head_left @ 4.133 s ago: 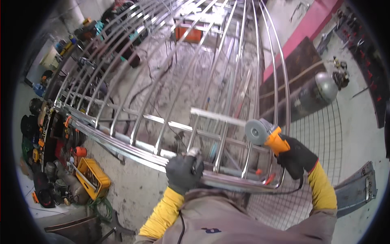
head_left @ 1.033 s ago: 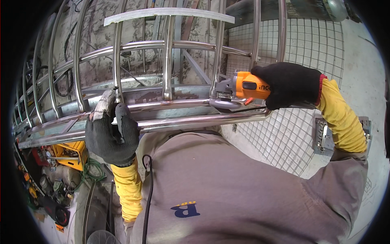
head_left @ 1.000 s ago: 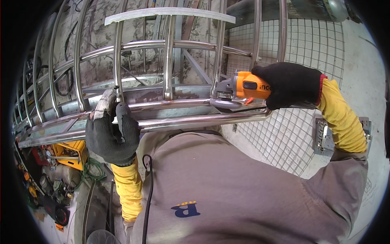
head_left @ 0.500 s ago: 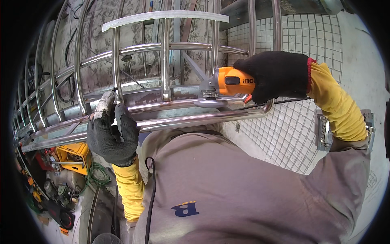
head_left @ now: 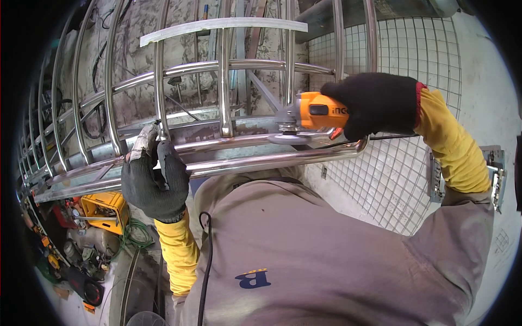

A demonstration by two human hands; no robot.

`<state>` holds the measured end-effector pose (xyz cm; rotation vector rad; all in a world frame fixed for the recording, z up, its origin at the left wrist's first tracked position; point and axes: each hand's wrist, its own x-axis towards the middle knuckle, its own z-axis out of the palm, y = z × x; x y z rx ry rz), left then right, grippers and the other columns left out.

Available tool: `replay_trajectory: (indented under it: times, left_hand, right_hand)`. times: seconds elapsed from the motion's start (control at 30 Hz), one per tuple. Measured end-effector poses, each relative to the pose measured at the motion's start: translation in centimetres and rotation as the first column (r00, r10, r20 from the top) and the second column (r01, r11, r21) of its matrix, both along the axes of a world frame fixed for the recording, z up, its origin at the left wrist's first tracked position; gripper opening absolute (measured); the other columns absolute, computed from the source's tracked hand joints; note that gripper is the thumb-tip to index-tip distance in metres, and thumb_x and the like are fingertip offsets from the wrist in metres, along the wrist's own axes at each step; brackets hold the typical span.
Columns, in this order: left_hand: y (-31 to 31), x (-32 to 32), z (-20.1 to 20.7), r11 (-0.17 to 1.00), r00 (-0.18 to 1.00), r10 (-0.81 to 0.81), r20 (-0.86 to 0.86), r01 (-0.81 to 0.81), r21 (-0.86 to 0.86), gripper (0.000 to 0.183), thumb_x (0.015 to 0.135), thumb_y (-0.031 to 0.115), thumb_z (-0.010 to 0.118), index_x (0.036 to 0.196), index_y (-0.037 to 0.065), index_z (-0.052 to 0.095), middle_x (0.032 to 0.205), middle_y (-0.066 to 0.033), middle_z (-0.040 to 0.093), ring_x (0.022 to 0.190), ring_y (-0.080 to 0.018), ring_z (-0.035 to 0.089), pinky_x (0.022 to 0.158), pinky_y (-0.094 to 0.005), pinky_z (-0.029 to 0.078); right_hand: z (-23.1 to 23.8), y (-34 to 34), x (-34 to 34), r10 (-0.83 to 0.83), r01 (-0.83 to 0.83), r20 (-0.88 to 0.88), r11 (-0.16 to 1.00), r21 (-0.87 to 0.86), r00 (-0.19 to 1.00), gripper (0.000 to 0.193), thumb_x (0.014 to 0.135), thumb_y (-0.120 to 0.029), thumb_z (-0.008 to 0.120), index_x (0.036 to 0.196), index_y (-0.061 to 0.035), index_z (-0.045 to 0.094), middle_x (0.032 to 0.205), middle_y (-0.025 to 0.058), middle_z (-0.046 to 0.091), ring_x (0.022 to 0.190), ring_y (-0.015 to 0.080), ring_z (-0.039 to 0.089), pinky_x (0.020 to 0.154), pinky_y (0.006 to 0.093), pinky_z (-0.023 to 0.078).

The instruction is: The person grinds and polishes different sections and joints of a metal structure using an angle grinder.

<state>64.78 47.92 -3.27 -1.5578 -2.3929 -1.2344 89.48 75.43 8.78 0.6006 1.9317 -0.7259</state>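
My right hand (head_left: 380, 103), in a black glove with a red cuff, is closed around the body of an orange angle grinder (head_left: 321, 110). Its pale disc (head_left: 290, 139) lies close over the inner lower tube, right of a vertical bar's foot; contact is hard to judge. My left hand (head_left: 155, 182), in a dark grey glove with a whitish, worn fingertip, grips the shiny metal railing (head_left: 272, 159) by the foot of another vertical bar. Part of its grasp is hidden behind the fingers.
A pale flat strip (head_left: 223, 23) lies across the upper bars. Wire mesh (head_left: 394, 179) stretches along the right. At lower left stand a yellow crate (head_left: 106, 209), a coiled green hose (head_left: 136, 233) and assorted tools. A black cable (head_left: 205, 261) hangs down my shirt.
The whole view has shifted slightly, so the railing sits a little further right. The grinder has slid slightly right along the tube. My left hand keeps its place on the railing.
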Motion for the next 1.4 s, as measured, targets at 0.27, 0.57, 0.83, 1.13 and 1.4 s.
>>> replay_trajectory:
  times: [0.27, 0.57, 0.83, 1.13, 1.4]
  left_hand:
    - [0.0, 0.0, -0.5, 0.999, 1.0, 0.031, -0.004, -0.03, 0.039, 0.023, 0.095, 0.006, 0.072, 0.114, -0.003, 0.08, 0.101, -0.0147, 0.082, 0.079, -0.0252, 0.076, 0.072, -0.0341, 0.059]
    - [-0.1, 0.2, -0.2, 0.998, 0.995, 0.064, 0.074, -0.066, 0.02, 0.022, 0.094, 0.008, 0.072, 0.113, -0.002, 0.08, 0.101, -0.015, 0.082, 0.079, -0.0265, 0.076, 0.072, -0.0343, 0.059]
    - [0.0, -0.1, -0.5, 0.999, 0.999, 0.028, -0.02, -0.027, 0.041, 0.022, 0.094, 0.007, 0.074, 0.112, -0.002, 0.08, 0.104, -0.0158, 0.082, 0.084, -0.029, 0.079, 0.078, -0.0361, 0.061]
    - [-0.3, -0.2, 0.3, 0.998, 1.0, -0.006, -0.001, 0.006, -0.064, 0.026, 0.1, 0.007, 0.066, 0.12, -0.009, 0.075, 0.113, -0.0216, 0.08, 0.099, -0.0287, 0.079, 0.086, -0.0374, 0.062]
    - [-0.6, 0.0, 0.4, 0.997, 1.0, 0.002, -0.014, -0.003, -0.072, 0.026, 0.102, 0.006, 0.066, 0.12, -0.01, 0.074, 0.113, -0.021, 0.08, 0.096, -0.0276, 0.078, 0.086, -0.0364, 0.062]
  right_hand:
    - [-0.4, 0.1, -0.5, -0.017, 0.016, -0.038, 0.999, -0.028, 0.999, 0.062, 0.078, -0.026, 0.084, 0.133, -0.0023, 0.064, 0.108, 0.0208, 0.073, 0.102, 0.0408, 0.072, 0.09, 0.0477, 0.055]
    - [0.4, 0.2, 1.5, -0.002, 0.002, 0.01, 1.0, -0.009, 1.0, 0.059, 0.077, -0.025, 0.083, 0.128, -0.002, 0.063, 0.105, 0.0215, 0.074, 0.1, 0.0408, 0.073, 0.089, 0.0483, 0.057]
    - [-0.3, 0.2, 0.1, 0.004, -0.004, -0.038, 1.0, -0.009, 0.999, 0.06, 0.078, -0.027, 0.083, 0.128, -0.0028, 0.061, 0.107, 0.0225, 0.073, 0.1, 0.0426, 0.071, 0.088, 0.0508, 0.056]
    - [0.5, 0.5, 1.9, -0.015, 0.015, -0.029, 1.0, -0.004, 0.999, 0.061, 0.077, -0.021, 0.08, 0.132, -0.0025, 0.062, 0.107, 0.0221, 0.073, 0.099, 0.0419, 0.072, 0.089, 0.0481, 0.057]
    - [1.3, -1.2, 4.4, -0.792, 0.743, -0.253, 0.61, -0.276, 0.556, 0.079, 0.075, -0.009, 0.078, 0.151, -0.006, 0.058, 0.107, 0.0074, 0.069, 0.092, 0.0179, 0.066, 0.088, 0.0338, 0.057]
